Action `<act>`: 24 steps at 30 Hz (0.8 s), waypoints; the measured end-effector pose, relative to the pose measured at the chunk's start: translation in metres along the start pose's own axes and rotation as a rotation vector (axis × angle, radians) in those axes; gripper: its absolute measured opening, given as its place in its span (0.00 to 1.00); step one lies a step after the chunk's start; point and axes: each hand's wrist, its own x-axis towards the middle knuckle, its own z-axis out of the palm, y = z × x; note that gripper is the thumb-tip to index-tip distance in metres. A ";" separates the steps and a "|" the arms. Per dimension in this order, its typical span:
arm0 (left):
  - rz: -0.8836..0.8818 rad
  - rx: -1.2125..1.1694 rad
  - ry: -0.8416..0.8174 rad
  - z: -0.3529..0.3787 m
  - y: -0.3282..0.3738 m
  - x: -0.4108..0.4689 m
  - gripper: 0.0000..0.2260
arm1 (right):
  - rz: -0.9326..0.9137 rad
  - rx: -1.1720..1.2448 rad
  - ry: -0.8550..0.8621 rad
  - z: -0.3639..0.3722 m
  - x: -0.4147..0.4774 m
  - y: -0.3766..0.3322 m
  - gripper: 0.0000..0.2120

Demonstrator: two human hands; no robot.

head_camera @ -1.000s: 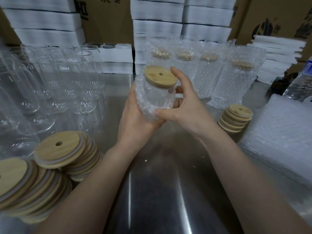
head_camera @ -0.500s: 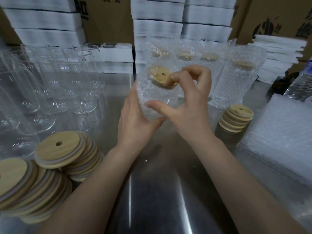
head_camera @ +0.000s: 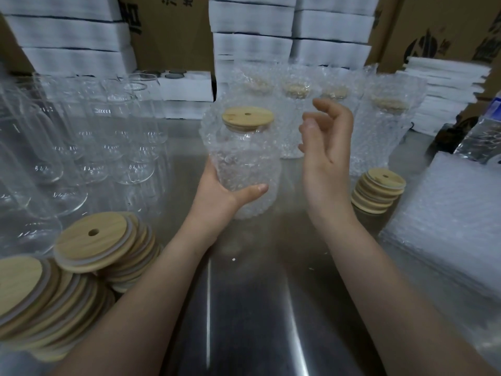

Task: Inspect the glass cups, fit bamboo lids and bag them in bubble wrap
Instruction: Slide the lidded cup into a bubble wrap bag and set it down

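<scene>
Left hand (head_camera: 217, 189) grips the bagged cup (head_camera: 244, 154), fingers hidden behind it; right hand (head_camera: 325, 164) hovers beside it, relaxed and empty.

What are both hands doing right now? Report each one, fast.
Left hand: holding the bubble-wrapped glass cup near its base.
Right hand: open, fingers loosely curled, holding nothing, apart from the cup.

Steel table (head_camera: 244, 308) with dull glare streaks, brown cardboard boxes (head_camera: 173, 36) along the back, white foam slabs (head_camera: 252, 23) stacked against them, thin white sheets (head_camera: 444, 85) piled far right.
</scene>
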 end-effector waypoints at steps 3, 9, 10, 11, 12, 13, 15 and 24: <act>-0.047 -0.032 -0.102 -0.001 0.002 -0.002 0.37 | 0.301 0.077 -0.131 -0.003 0.008 0.010 0.21; -0.121 -0.036 -0.239 -0.004 0.011 0.000 0.41 | 0.431 0.252 -0.298 -0.004 0.011 0.020 0.35; -0.137 -0.003 -0.286 -0.004 0.012 0.000 0.41 | 0.420 0.280 -0.290 -0.004 0.011 0.019 0.33; -0.158 0.057 -0.324 -0.005 0.013 0.000 0.43 | 0.414 0.305 -0.276 -0.004 0.011 0.019 0.30; -0.183 0.153 -0.341 -0.006 0.013 0.001 0.46 | 0.411 0.323 -0.260 -0.003 0.012 0.019 0.26; -0.214 0.285 -0.336 -0.007 0.014 0.001 0.49 | 0.413 0.330 -0.244 -0.003 0.012 0.020 0.23; -0.306 0.594 -0.294 -0.011 0.016 0.004 0.54 | 0.429 0.317 -0.219 -0.004 0.012 0.021 0.22; -0.213 0.620 -0.114 -0.020 0.007 0.008 0.18 | 0.385 0.330 -0.228 -0.003 0.013 0.022 0.18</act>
